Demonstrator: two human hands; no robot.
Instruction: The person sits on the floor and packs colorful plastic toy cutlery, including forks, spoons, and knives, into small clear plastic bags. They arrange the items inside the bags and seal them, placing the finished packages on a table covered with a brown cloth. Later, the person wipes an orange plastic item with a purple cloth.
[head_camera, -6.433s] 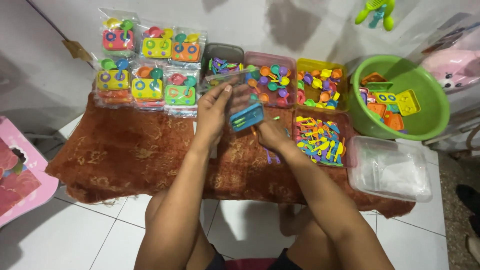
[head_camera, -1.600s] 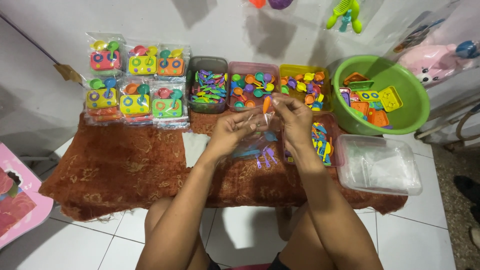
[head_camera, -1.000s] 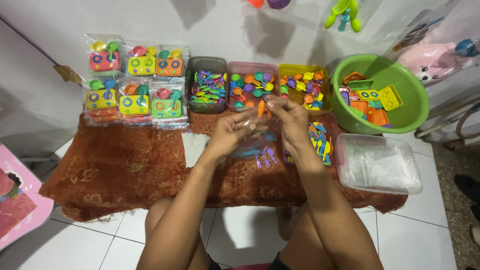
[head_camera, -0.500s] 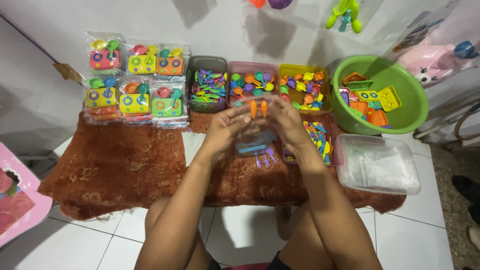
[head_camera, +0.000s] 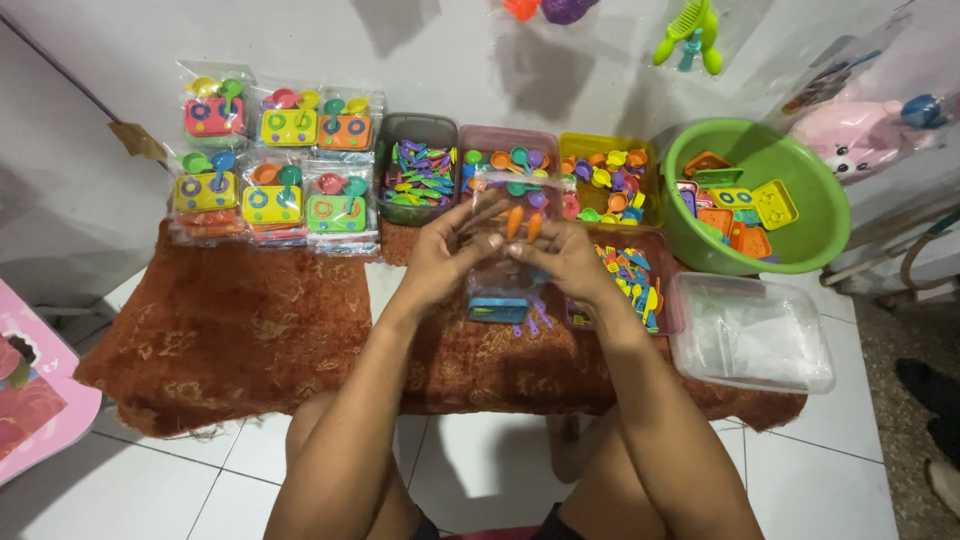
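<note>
Two orange toy pieces (head_camera: 521, 222) stand upright at twelve o'clock, pinched between your left hand (head_camera: 447, 255) and right hand (head_camera: 566, 262), above the clear bag (head_camera: 500, 290).

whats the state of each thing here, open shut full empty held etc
clear bag: held open by both hands, blue toy inside
orange pieces: pinched at the bag mouth
left hand: gripping the bag
right hand: gripping the bag
green bowl: open, part filled
clear tub: holds clear bags
packed sets: sealed, stacked
</note>
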